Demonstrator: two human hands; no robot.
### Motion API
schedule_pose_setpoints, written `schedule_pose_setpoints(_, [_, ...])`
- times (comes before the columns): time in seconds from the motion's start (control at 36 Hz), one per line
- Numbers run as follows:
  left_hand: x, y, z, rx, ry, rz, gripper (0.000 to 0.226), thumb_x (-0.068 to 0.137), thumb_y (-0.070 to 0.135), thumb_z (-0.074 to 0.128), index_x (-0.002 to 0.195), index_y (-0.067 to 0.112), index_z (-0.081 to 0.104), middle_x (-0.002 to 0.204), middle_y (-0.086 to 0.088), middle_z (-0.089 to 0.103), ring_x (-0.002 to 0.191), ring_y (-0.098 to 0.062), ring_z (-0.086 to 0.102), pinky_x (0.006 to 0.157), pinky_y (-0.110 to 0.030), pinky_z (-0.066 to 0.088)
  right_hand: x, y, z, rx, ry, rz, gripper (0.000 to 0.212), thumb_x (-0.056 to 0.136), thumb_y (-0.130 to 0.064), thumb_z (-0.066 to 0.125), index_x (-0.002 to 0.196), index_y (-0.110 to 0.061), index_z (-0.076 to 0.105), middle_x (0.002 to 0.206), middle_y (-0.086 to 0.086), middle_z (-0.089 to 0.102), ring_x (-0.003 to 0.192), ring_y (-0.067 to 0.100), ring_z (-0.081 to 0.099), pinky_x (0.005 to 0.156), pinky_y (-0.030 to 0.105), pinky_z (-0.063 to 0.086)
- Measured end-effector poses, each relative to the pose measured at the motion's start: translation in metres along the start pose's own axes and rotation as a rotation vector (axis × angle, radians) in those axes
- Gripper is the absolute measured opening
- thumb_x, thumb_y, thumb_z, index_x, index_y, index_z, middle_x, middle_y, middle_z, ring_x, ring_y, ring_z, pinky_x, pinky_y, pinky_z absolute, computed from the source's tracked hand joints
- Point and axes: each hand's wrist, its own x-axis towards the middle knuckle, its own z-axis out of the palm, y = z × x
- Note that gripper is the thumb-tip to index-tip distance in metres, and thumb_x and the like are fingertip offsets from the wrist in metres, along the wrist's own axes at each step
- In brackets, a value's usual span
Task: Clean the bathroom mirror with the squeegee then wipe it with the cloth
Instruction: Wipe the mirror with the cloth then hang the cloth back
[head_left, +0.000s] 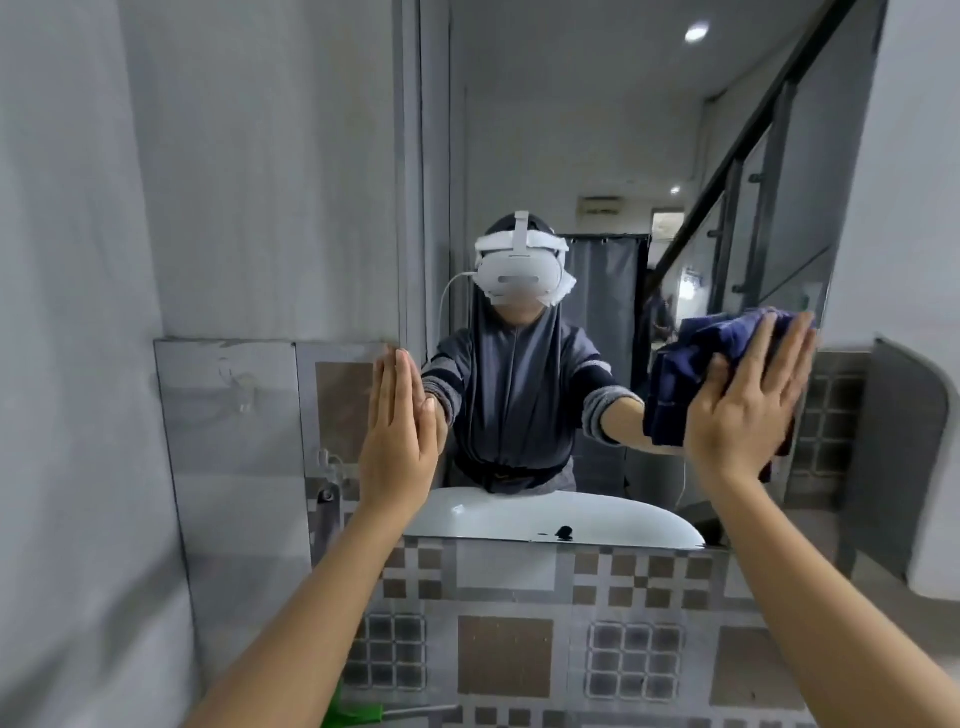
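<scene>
The bathroom mirror (571, 130) fills the wall ahead, above a band of patterned tiles. My right hand (748, 405) lies flat on a dark blue cloth (691, 364) and presses it against the glass near the mirror's lower right edge. My left hand (397, 431) rests flat at the mirror's left edge with fingers straight and together, holding nothing. A green object (358, 712), perhaps the squeegee, pokes out at the bottom edge under my left forearm; only a small part shows.
The mirror reflects a person with a white headset, a white basin and a staircase. Patterned tiles (519, 649) run below the mirror. Grey wall panels (234, 415) stand at the left, and a white wall (909, 156) rises at the right.
</scene>
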Motion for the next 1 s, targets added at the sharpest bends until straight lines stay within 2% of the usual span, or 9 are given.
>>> schedule_pose_setpoints(0.08, [-0.003,0.002,0.001,-0.008,0.013,0.001,0.055,0.099,0.03,0.025,0.144,0.015,-0.001,0.153,-0.001,0.004,0.143,-0.014,0.002,0.112,-0.012,-0.005,-0.012,-0.014,0.005,0.076,0.078,0.293,0.054,0.1,-0.031,0.029,0.148,-0.007,0.02,0.157,0.016,0.01,0.145,0.029,0.006,0.118,0.03,0.003])
schedule_pose_setpoints(0.17, [-0.007,0.002,0.002,-0.021,0.017,0.001,0.056,0.099,0.028,0.028,0.145,0.015,0.0,0.153,0.0,0.004,0.141,-0.004,-0.006,0.113,-0.013,-0.004,-0.022,-0.028,0.01,0.124,0.128,0.438,0.055,0.099,-0.029,0.031,0.146,-0.003,0.023,0.156,0.018,0.012,0.145,0.032,0.008,0.117,0.031,0.002])
schedule_pose_setpoints(0.42, [-0.021,-0.004,0.003,-0.036,-0.043,-0.009,0.057,0.098,0.032,0.025,0.147,0.014,0.001,0.156,-0.004,0.004,0.144,-0.016,-0.002,0.114,-0.016,-0.004,-0.058,-0.076,0.025,0.178,0.068,0.467,0.055,0.098,-0.024,0.034,0.147,-0.003,0.021,0.156,0.019,0.01,0.145,0.032,0.005,0.117,0.039,0.001])
schedule_pose_setpoints(0.58, [-0.032,-0.009,0.002,-0.069,-0.044,-0.024,0.058,0.098,0.032,0.028,0.146,0.017,0.0,0.156,-0.003,0.002,0.143,-0.012,-0.005,0.117,-0.029,0.008,-0.076,-0.107,0.036,0.137,-0.008,0.279,0.054,0.099,-0.024,0.034,0.147,-0.004,0.022,0.155,0.018,0.013,0.144,0.032,0.007,0.117,0.037,-0.001])
schedule_pose_setpoints(0.67, [-0.037,-0.011,0.001,-0.082,-0.059,-0.034,0.059,0.098,0.036,0.027,0.146,0.017,-0.001,0.156,-0.002,0.0,0.144,-0.013,-0.004,0.114,-0.023,0.006,-0.08,-0.124,0.041,0.099,-0.037,0.153,0.053,0.099,-0.025,0.035,0.146,-0.005,0.021,0.155,0.019,0.015,0.144,0.031,0.008,0.117,0.034,-0.004])
schedule_pose_setpoints(0.72, [-0.038,-0.012,-0.001,-0.108,-0.075,-0.035,0.061,0.096,0.04,0.025,0.146,0.016,-0.001,0.156,0.0,-0.002,0.144,-0.013,-0.005,0.114,-0.025,0.007,-0.081,-0.137,0.044,0.078,-0.067,0.043,0.054,0.099,-0.026,0.035,0.147,-0.005,0.021,0.155,0.018,0.016,0.144,0.03,0.009,0.117,0.035,-0.003])
schedule_pose_setpoints(0.81, [-0.038,-0.009,-0.003,-0.173,-0.074,-0.061,0.058,0.097,0.039,0.027,0.145,0.023,-0.001,0.155,0.006,-0.005,0.143,-0.009,-0.006,0.115,-0.035,0.014,-0.082,-0.154,0.049,0.045,-0.138,-0.194,0.054,0.099,-0.026,0.033,0.147,-0.006,0.02,0.155,0.016,0.018,0.144,0.026,0.009,0.118,0.035,-0.003])
schedule_pose_setpoints(0.92, [-0.04,-0.01,0.0,-0.203,-0.055,-0.061,0.067,0.098,0.023,0.046,0.144,0.028,-0.002,0.155,0.009,-0.004,0.143,-0.007,-0.005,0.116,-0.033,0.012,-0.082,-0.167,0.054,-0.001,-0.252,-0.569,0.055,0.097,-0.025,0.032,0.147,-0.006,0.02,0.155,0.013,0.02,0.143,0.023,0.011,0.118,0.036,0.001])
schedule_pose_setpoints(1.0, [-0.04,-0.015,0.002,-0.197,-0.034,-0.054,0.072,0.096,0.019,0.052,0.145,0.025,0.0,0.154,0.007,0.001,0.143,-0.008,-0.001,0.114,-0.037,0.019,-0.077,-0.162,0.053,-0.061,-0.282,-0.82,0.055,0.096,-0.024,0.037,0.146,-0.006,0.026,0.154,0.012,0.024,0.143,0.023,0.014,0.117,0.037,0.004])
